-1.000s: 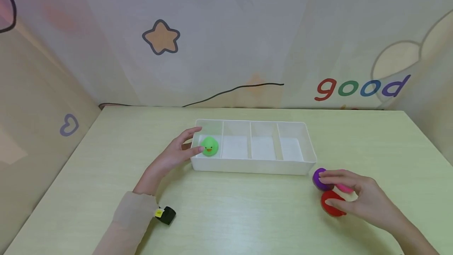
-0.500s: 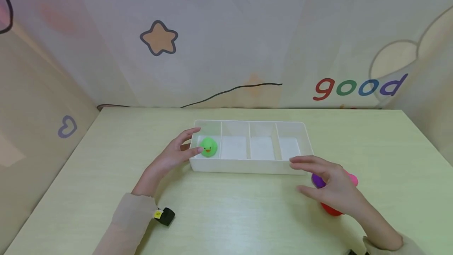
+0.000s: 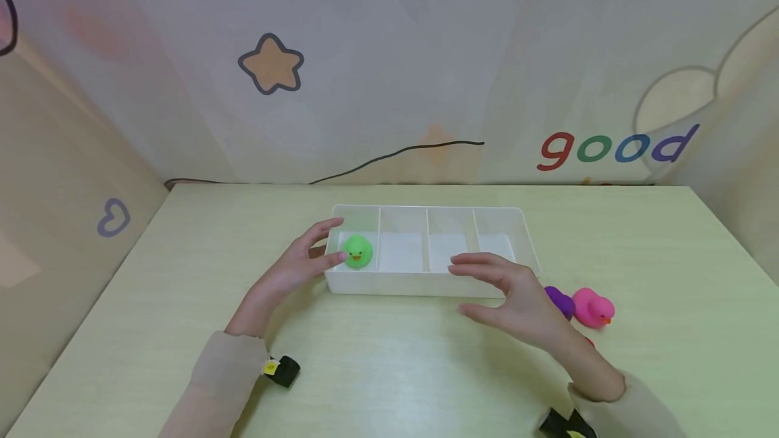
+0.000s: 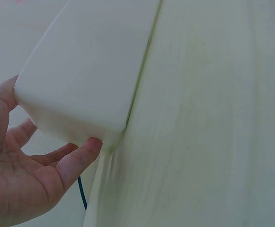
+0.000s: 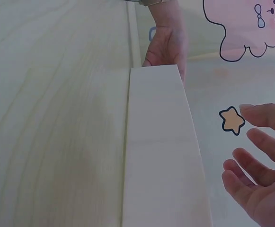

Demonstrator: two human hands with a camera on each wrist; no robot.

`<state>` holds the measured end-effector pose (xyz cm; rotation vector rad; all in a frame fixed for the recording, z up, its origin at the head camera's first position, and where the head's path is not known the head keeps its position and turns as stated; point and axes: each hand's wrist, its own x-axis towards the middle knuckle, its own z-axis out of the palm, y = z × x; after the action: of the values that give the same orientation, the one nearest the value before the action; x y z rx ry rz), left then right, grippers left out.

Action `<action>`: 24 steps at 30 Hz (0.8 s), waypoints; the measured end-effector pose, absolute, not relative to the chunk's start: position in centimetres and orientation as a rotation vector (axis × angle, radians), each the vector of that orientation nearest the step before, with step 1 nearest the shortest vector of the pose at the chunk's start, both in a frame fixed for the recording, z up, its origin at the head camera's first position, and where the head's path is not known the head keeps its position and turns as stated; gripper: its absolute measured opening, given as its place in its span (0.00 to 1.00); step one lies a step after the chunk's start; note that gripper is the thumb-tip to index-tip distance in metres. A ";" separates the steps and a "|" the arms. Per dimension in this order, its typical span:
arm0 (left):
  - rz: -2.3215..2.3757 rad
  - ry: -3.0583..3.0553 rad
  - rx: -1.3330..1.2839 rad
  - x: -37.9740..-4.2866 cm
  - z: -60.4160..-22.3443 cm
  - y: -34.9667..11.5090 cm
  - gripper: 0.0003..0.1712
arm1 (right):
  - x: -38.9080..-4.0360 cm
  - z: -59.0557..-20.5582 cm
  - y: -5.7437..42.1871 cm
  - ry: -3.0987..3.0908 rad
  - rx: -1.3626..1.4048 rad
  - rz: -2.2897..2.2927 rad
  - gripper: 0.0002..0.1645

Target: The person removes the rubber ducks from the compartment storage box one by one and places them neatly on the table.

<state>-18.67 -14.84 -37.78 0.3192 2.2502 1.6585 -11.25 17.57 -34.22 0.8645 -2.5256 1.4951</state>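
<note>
A white tray (image 3: 420, 284) divided into compartments stands on the table. A green rubber duck (image 3: 358, 251) sits in its leftmost compartment. My left hand (image 3: 307, 252) grips the tray's left end, thumb at the front and fingers around the end wall, as the left wrist view also shows. My right hand (image 3: 517, 296) hovers over the tray's front edge, fingers apart and holding nothing. To its right lie a purple duck (image 3: 561, 303), partly hidden by the hand, and a pink rubber duck (image 3: 593, 307). Only a sliver of a red thing (image 3: 589, 342) shows beside the right wrist.
The light wooden table (image 3: 389, 370) reaches back to a printed cloth backdrop (image 3: 389, 73), with more cloth at both sides. Black wrist cameras sit at the left sleeve (image 3: 228, 370) and the right sleeve (image 3: 627, 404).
My right hand has moved left, away from the purple, pink and red things, to the tray's front, carrying nothing. My left hand stays at the tray's end.
</note>
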 end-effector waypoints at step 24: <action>1.683 2.226 0.345 -18.9 -38.0 -14.9 0.38 | -16.2 -33.4 9.4 -2.480 0.930 1.763 0.27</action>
<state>-18.90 -14.92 -37.97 0.3451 2.2259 1.6834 -16.21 9.44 -33.40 0.9301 -2.4799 1.7626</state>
